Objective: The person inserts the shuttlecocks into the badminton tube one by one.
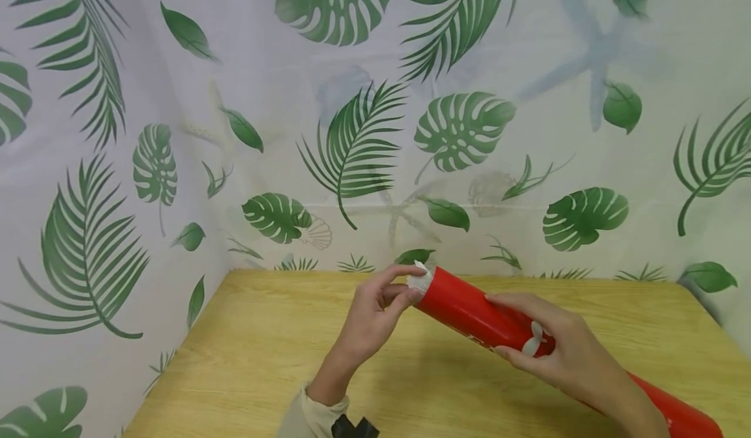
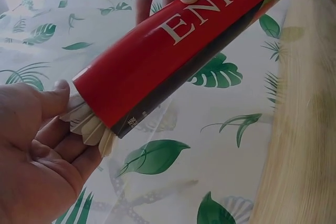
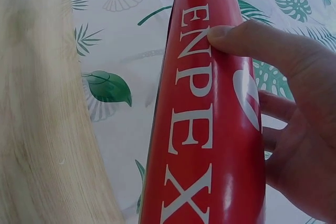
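A long red shuttlecock tube (image 1: 463,304) with white ENPEX lettering slants across the head view, its upper left end open. My right hand (image 1: 569,347) grips it around the middle, with the thumb across the lettering in the right wrist view. From the open end stick the white feathers of a shuttlecock (image 2: 89,124). My left hand (image 1: 369,314) pinches these feathers between thumb and fingers, right at the tube's mouth. The rest of the shuttlecock is hidden inside the tube. Part of the tube lies out of sight behind my right hand and forearm.
Under both hands spreads a wooden table (image 1: 264,340) with a light grain. A white sheet (image 1: 264,86) printed with green leaves hangs behind it and along the left side. A black strap (image 1: 354,427) sits at my left wrist, by the beige sleeve (image 1: 313,415).
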Action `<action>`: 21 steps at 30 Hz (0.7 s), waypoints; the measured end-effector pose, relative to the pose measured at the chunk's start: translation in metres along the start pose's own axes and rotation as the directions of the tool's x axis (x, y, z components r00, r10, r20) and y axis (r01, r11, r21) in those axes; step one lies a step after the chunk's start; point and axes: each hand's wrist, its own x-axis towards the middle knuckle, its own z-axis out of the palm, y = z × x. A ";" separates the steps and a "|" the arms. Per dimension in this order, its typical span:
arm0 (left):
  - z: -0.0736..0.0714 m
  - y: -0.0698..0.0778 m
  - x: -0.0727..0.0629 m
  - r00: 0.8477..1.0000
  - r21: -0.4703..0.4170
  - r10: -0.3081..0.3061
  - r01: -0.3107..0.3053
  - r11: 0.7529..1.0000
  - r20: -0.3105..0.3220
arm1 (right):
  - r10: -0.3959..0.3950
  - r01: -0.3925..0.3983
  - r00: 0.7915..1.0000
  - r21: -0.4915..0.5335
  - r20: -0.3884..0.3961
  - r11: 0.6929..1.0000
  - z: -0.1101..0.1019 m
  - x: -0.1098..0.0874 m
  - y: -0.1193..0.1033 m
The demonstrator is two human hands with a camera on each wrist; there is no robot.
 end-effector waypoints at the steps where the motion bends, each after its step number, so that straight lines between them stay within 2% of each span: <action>1: 0.001 0.000 0.000 1.000 -0.001 0.000 0.000 1.000 0.003 | -0.001 0.001 1.000 -0.004 0.000 1.000 0.000 0.000 0.000; 8: 0.002 -0.002 0.000 1.000 0.005 0.012 -0.012 1.000 0.015 | -0.045 0.044 0.999 -0.008 -0.008 0.999 0.000 0.002 -0.002; 14: 0.003 -0.003 -0.001 0.997 -0.016 0.013 -0.012 1.000 0.076 | -0.077 0.077 0.997 0.001 -0.021 0.997 0.004 0.002 -0.001; 21: 0.007 -0.008 0.000 0.988 -0.039 0.049 -0.044 0.998 0.145 | -0.091 0.091 0.996 -0.018 -0.024 0.996 0.003 0.001 -0.002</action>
